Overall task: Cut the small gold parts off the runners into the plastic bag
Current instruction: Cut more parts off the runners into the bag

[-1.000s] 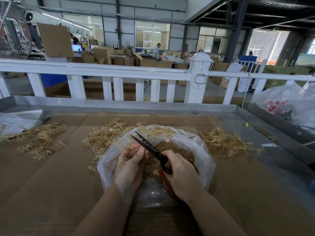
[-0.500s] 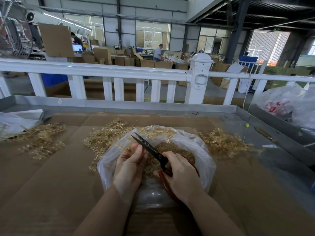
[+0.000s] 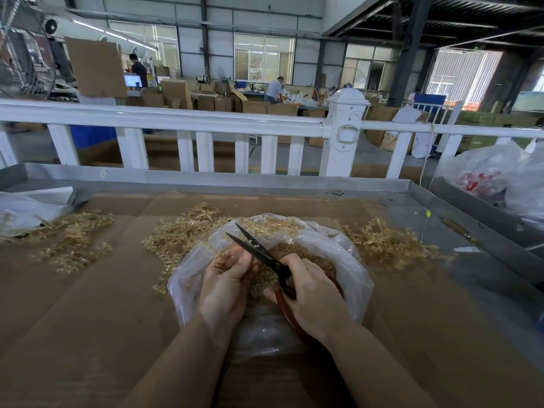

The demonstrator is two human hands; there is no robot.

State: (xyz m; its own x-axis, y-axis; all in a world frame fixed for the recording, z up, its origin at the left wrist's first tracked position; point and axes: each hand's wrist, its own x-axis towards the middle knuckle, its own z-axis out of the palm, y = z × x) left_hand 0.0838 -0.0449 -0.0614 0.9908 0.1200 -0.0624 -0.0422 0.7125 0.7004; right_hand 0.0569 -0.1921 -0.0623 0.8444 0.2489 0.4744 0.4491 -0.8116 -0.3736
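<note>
Both hands over the open plastic bag [image 3: 347,260] at the middle of the desk [image 3: 88,319]. The left hand [image 3: 225,285] curls round a gold runner [image 3: 219,252], pinching it above the bag's mouth. The right hand [image 3: 312,295] grips the red-handled scissors [image 3: 259,253], blades parted and pointing up-left. Cut gold parts [image 3: 300,254] heap inside the bag. Uncut runner piles [image 3: 182,234] lie behind and either side; bare cardboard runs left to the desk's raised metal rim [image 3: 206,181].

clear plastic bag [image 3: 350,260]: open | gold parts [image 3: 297,257] heaped inside
</note>
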